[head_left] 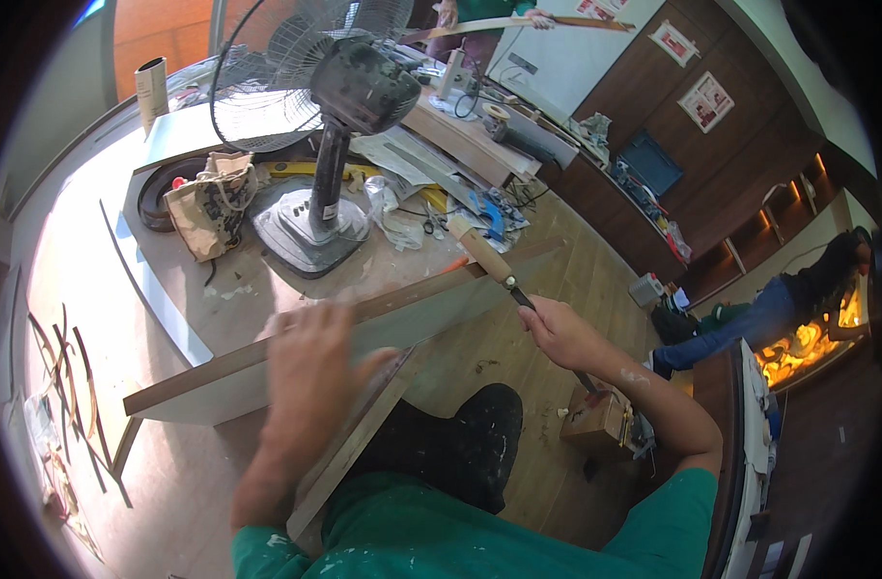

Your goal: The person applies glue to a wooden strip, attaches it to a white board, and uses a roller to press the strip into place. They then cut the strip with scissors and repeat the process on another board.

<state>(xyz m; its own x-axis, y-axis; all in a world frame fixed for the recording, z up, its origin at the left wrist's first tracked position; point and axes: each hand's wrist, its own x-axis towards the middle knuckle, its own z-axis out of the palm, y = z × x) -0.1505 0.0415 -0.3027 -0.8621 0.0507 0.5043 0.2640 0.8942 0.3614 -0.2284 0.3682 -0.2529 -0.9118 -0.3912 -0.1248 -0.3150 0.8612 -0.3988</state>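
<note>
A long tool with a pale wooden handle (483,253) is in my right hand (560,333), its handle pointing up and away. My closed fingers wrap its dark metal part just below the handle, and the thin end shows beneath my wrist. A white-faced board (402,323) with a brown top edge stands on edge across the middle. Over its near side is my left hand (310,367), blurred by motion, thumb spread from the fingers; whether it touches the board is unclear. A second board edge (349,449) runs toward my body beneath it.
A dusty standing fan (310,232) is on the worktable beside a paper bag (209,207). Thin dark strips (82,386) lie at the left. A wooden box (595,420) is on the floor at right. One person (784,304) bends at far right; another holds a long strip (528,24) at the back.
</note>
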